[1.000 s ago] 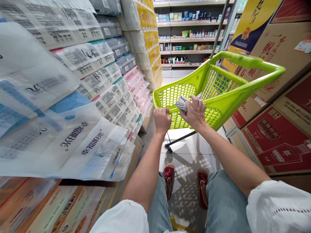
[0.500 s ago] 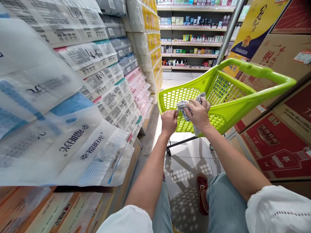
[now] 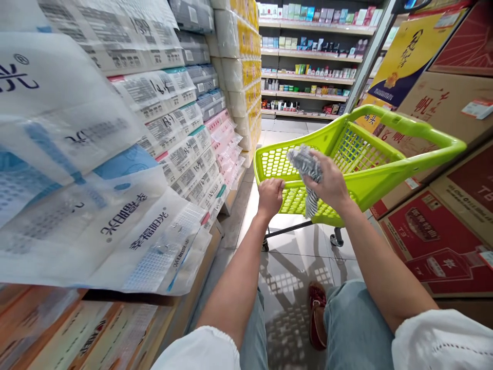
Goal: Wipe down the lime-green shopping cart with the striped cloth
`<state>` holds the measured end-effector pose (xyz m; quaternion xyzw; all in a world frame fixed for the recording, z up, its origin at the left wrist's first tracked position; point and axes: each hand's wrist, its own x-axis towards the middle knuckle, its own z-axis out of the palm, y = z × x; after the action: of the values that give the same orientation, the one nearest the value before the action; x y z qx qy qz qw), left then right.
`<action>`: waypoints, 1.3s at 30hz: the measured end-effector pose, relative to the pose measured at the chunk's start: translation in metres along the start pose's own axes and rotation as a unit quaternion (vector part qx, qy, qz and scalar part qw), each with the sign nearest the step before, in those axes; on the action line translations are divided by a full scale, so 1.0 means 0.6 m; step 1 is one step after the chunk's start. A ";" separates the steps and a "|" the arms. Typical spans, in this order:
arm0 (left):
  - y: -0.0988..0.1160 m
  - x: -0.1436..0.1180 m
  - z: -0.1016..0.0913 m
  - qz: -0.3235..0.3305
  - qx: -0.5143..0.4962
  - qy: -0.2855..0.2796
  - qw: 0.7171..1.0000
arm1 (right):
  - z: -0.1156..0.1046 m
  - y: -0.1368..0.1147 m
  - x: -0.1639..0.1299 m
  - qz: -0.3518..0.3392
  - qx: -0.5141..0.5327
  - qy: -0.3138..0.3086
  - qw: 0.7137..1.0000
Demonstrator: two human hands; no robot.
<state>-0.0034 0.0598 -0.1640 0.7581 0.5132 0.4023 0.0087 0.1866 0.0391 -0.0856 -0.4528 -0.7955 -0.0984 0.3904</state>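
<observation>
A bright green plastic shopping cart [image 3: 346, 190] with a perforated basket stands in front of me, its handle towards the right. My left hand [image 3: 270, 198] is closed over the basket's near rim at the left corner. In my right hand [image 3: 329, 180] is a grey-and-white striped cloth [image 3: 306, 163], bunched up over the near rim, with one end hanging down outside the basket wall. The fingers of that hand are curled round the cloth and partly hidden by it.
Packs of tissue paper [image 3: 177, 123] are stacked high on my left, on a low wooden platform [image 3: 200, 277]. Cardboard boxes [image 3: 431, 231] rise close by the cart on the right. Shelves of small goods [image 3: 308, 54] stand across the aisle's far end. Tiled floor [image 3: 285, 272] lies beneath the cart.
My right hand has lifted and shifted slightly right with the cloth, which is now more bunched. The left hand stays on the rim. The whole view has tilted up a little.
</observation>
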 end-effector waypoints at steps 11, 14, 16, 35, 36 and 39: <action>-0.005 0.005 0.004 -0.003 0.022 -0.009 1.000 | 0.039 -0.004 -0.005 -0.050 -0.101 -0.043 0.993; -0.005 0.004 0.005 0.004 0.019 -0.007 1.000 | 0.033 -0.010 0.005 -0.055 -0.151 -0.118 0.980; -0.005 0.002 0.005 0.005 0.017 -0.008 1.000 | 0.026 -0.020 0.015 -0.051 -0.171 -0.132 0.975; -0.010 0.004 0.004 0.010 -0.002 -0.016 1.000 | 0.056 -0.043 -0.012 -0.053 -0.161 -0.130 0.977; -0.011 0.004 0.005 0.008 -0.003 -0.014 1.000 | 0.056 -0.039 -0.013 -0.068 -0.161 -0.143 0.974; -0.012 0.005 0.005 0.008 -0.009 -0.007 1.000 | 0.055 -0.023 -0.008 -0.079 -0.173 -0.165 0.968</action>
<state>-0.0066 0.0668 -0.1673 0.7646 0.5036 0.4020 0.0158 0.1594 0.0449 -0.1085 -0.4589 -0.8533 -0.1886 0.1602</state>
